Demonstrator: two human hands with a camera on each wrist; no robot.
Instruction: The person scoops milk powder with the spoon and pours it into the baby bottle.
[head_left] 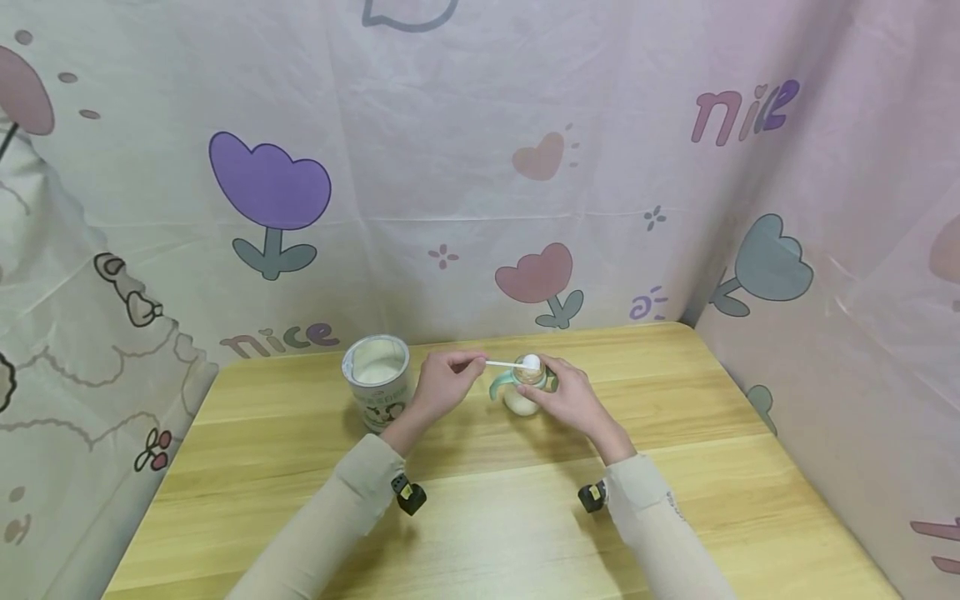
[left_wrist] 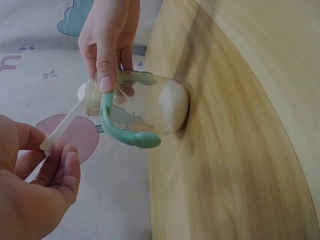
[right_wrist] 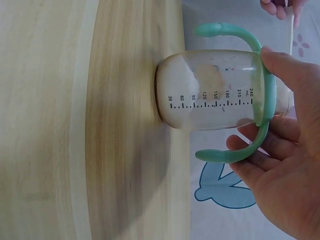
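A clear baby bottle [head_left: 521,404] with mint-green side handles [right_wrist: 227,156] stands upright on the table, with its mouth uncovered. My right hand [head_left: 573,398] grips it round the neck, thumb on one side and fingers on the other. White powder [left_wrist: 172,106] lies in the bottom of the bottle. Between thumb and fingers, my left hand [head_left: 442,385] pinches the handle end of a white measuring scoop [head_left: 506,363]. The scoop's bowl, heaped with white powder in the head view, is at the bottle's mouth; whether it touches the rim I cannot tell.
To the left of the left hand stands a tall milk powder can [head_left: 388,408], its top uncovered and pale inside. The wooden table [head_left: 480,533] ends at a printed cloth [head_left: 420,275] behind it, and cloth also hangs at both sides.
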